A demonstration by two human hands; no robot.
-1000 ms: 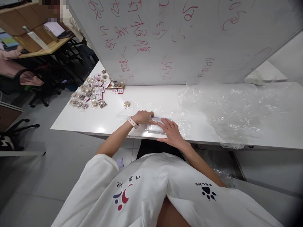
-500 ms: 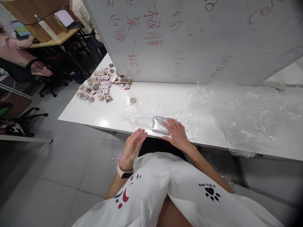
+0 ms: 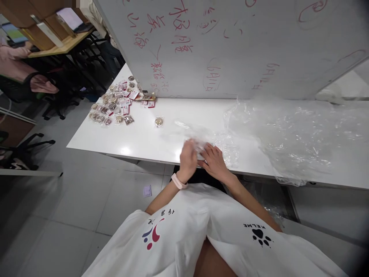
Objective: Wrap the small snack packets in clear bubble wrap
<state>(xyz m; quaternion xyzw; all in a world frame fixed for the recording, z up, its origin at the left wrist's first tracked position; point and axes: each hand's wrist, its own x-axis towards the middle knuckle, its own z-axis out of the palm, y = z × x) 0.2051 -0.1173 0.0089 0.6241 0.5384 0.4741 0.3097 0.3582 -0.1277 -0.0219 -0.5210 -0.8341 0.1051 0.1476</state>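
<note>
My left hand (image 3: 188, 159), with a pale pink band at the wrist, is at the table's front edge, its fingers blurred by motion. It is closed on clear bubble wrap (image 3: 190, 130), which is lifted and smeared over a shiny silver packet. Of the packet (image 3: 201, 156) only a small part shows between my hands; the wrap and fingers hide the rest. My right hand (image 3: 215, 161) grips the packet against the table, fingers on top and thumb on the near side. More flat bubble wrap (image 3: 230, 152) lies just right of it.
Several small bagged items with red and white cards (image 3: 112, 104) crowd the white table's (image 3: 95, 134) left end. One bagged round piece (image 3: 158, 121) lies apart. A large crumpled plastic sheet (image 3: 288, 134) covers the right side. Behind stands a whiteboard (image 3: 230, 50). A person's pink sleeve (image 3: 14, 54) shows at far left.
My left hand has moved right and up from beside the table edge to the packet and has taken hold of the bubble wrap, folding it over. My right hand stays on the packet.
</note>
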